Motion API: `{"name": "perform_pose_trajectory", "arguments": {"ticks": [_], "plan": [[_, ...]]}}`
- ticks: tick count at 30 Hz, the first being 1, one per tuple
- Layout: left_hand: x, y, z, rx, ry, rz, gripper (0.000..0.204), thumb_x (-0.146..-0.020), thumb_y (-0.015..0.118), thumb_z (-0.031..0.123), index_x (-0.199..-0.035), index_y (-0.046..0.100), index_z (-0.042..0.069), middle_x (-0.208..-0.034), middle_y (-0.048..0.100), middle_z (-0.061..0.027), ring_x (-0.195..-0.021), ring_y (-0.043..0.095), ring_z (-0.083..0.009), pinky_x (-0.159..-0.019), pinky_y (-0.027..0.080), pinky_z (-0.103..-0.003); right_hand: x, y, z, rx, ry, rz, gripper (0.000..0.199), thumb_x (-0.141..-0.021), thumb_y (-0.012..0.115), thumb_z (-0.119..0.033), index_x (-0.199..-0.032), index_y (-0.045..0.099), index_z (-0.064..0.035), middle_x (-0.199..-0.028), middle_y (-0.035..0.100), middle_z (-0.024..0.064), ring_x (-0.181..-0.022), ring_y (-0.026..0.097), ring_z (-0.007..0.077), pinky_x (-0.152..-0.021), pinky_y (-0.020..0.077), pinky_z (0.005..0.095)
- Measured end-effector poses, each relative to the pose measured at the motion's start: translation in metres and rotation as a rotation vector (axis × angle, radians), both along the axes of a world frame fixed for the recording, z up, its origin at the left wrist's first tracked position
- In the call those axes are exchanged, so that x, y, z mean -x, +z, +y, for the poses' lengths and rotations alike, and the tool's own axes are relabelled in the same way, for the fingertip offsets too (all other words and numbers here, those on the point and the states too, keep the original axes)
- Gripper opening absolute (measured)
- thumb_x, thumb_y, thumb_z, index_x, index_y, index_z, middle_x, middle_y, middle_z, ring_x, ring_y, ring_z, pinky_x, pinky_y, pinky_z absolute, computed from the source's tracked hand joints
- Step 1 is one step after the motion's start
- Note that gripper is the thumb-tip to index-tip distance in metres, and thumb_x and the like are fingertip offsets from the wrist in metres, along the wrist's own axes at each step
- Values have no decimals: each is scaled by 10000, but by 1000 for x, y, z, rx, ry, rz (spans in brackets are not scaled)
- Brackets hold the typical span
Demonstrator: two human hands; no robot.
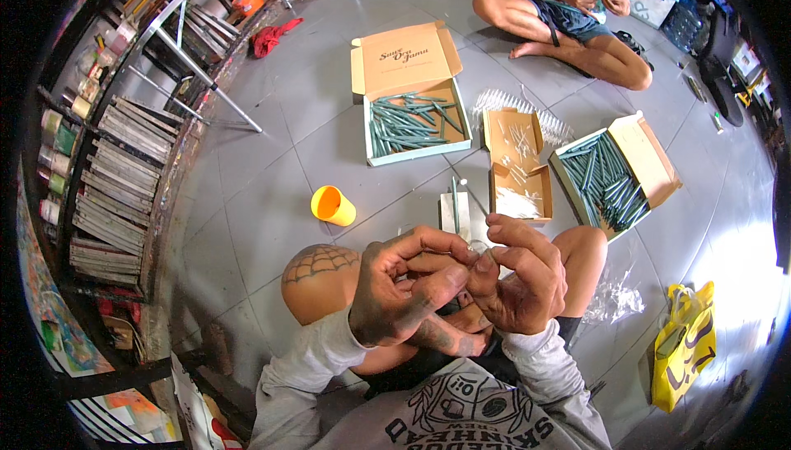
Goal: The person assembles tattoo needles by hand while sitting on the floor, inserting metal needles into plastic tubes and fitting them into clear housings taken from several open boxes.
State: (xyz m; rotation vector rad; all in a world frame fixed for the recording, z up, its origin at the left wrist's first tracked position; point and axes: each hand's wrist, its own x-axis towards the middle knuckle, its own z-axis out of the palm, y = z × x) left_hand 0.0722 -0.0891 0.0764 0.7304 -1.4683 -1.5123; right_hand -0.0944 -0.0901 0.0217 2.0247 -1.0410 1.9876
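Observation:
In front of my lap, my left hand [412, 285] is closed, thumb and forefinger pinched together. My right hand [525, 278] meets it, its thumb and finger also pinched. A small shiny piece shows where the fingertips touch, too small to name. A thin dark stick [483, 203] rises by the right fingertips; whether the hand holds it I cannot tell. Just beyond, a dark green pen-like tube [455, 203] lies on a pale flat block [446, 215]. Farther out stands an open cardboard box [408, 156] of similar green tubes, and a small brown box [493, 124] holds thin white pieces.
Another box [620, 230] of green tubes lies open at right, near a row of clear plastic pieces [548, 124]. A yellow-orange cup [333, 205] stands left. A co-worker [568, 21] sits cross-legged opposite. A yellow bag [682, 351] lies right; a metal-legged table [185, 50] stands left.

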Motion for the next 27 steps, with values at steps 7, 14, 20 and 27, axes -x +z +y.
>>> {"name": "perform_pose_trajectory", "arguments": {"ticks": [7, 14, 20, 27], "plan": [[-5, -10, 2, -97, 20, 32, 232, -907, 718, 82, -1074, 633, -54, -896, 724, -86, -805, 639, -57, -720, 507, -192, 0, 6, 6, -40, 48, 13, 449, -709, 846, -136, -1028, 585, 42, -928, 664, 216, -829, 699, 365, -684, 600, 439], [-5, -13, 5, -90, 78, 24, 173, -894, 749, 122, -966, 705, -30, -863, 723, -75, -767, 647, -70, -672, 509, -203, 0, 17, 8, -118, 112, -92, 439, -697, 850, -54, -1039, 579, -10, -922, 674, 173, -797, 699, 307, -658, 579, 379], [-12, -16, 3, 35, 94, -96, 164, -827, 788, 122, -912, 728, -5, -822, 678, -45, -717, 588, -67, -653, 476, -221, 3, 30, 8, -150, 38, -50, 441, -706, 853, -26, -1044, 569, -40, -886, 681, 148, -732, 689, 266, -624, 560, 348], [-11, -30, -2, 308, 159, -156, 255, -816, 824, 227, -900, 732, 3, -763, 685, -35, -608, 538, -51, -533, 416, -215, 4, 40, 9, -204, 42, -15, 336, -707, 836, -18, -957, 613, -35, -836, 683, 119, -713, 683, 237, -617, 549, 314]]}}
